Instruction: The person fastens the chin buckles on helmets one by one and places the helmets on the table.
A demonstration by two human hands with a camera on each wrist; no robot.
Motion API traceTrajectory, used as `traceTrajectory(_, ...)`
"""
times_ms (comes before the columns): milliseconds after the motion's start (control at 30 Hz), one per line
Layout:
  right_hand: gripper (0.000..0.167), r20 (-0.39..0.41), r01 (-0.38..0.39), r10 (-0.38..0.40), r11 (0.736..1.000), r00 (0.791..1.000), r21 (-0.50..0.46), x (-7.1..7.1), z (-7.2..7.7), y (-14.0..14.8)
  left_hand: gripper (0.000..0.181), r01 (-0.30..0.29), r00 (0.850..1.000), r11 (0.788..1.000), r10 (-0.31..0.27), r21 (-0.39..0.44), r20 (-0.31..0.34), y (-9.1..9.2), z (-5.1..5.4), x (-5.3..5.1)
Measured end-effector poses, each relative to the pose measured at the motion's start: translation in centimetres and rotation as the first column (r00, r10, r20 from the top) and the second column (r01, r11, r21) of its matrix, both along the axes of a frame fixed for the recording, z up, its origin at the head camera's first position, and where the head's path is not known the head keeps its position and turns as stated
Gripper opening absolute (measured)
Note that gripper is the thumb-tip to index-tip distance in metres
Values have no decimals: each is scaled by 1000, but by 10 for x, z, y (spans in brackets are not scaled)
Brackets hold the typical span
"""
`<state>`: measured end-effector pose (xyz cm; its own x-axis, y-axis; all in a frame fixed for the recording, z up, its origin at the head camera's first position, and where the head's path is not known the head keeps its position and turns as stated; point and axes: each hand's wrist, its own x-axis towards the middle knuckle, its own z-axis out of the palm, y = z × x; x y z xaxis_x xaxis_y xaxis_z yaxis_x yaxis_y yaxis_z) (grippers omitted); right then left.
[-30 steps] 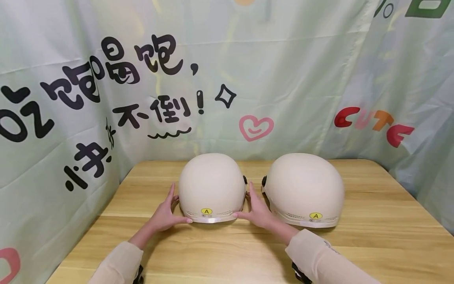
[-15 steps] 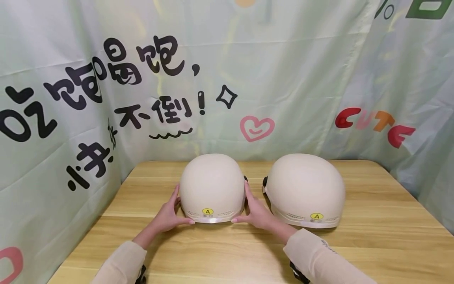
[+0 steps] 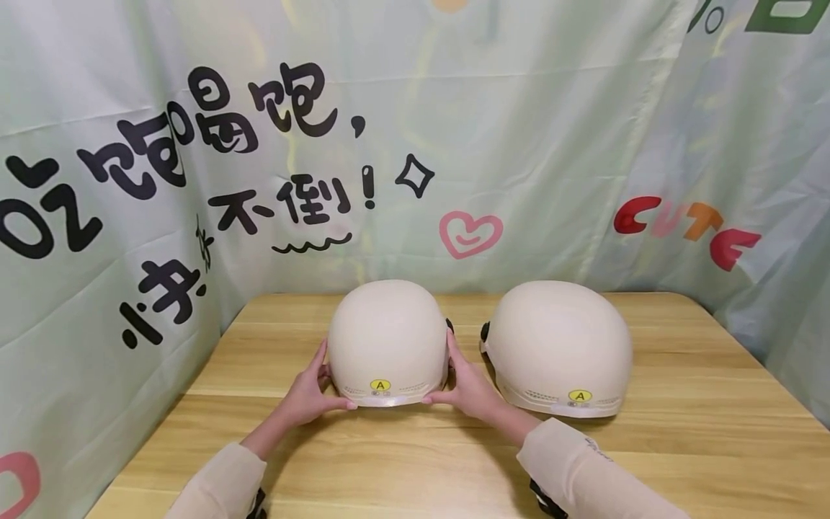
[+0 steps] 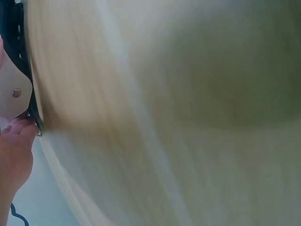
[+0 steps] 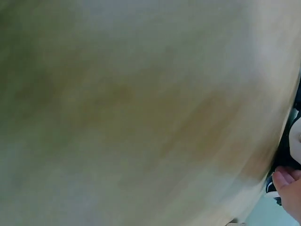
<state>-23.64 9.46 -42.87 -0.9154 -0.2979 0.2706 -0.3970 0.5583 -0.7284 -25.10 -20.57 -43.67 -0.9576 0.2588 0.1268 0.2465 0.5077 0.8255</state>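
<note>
Wood table (image 3: pixel 402 468): left hand (image 3: pixel 306 396) and right hand (image 3: pixel 476 391) grip pale helmet (image 3: pixel 387 339) near far edge; second helmet (image 3: pixel 563 342) toward right edge.

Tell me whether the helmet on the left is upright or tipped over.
Upright: in the head view, that helmet has its rounded dome uppermost, its rim at the bottom, and its yellow "A" sticker right way up.

Your fingers (image 3: pixel 456 351) flank the left helmet (image 3: pixel 387 331); the right helmet (image 3: pixel 560 339) narrows your right side; free bench (image 3: pixel 246 367) lies leftward.
</note>
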Motion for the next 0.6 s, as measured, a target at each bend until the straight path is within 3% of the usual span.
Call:
traceTrajectory(233, 119, 4, 4, -4, 998, 1000, -68, 2, 5, -2, 122, -35, 999, 999, 35, -5, -25, 1, 10, 6)
traceTrajectory(433, 115, -5, 48, -49, 996, 999, -71, 5, 15, -3, 118, -32, 999, 999, 32, 0, 2, 0, 27, 7)
traceTrajectory(600, 112, 37, 32, -28, 994, 999, -107, 5, 26, -2, 114, -32, 999, 999, 32, -2, -15, 0, 44, 8)
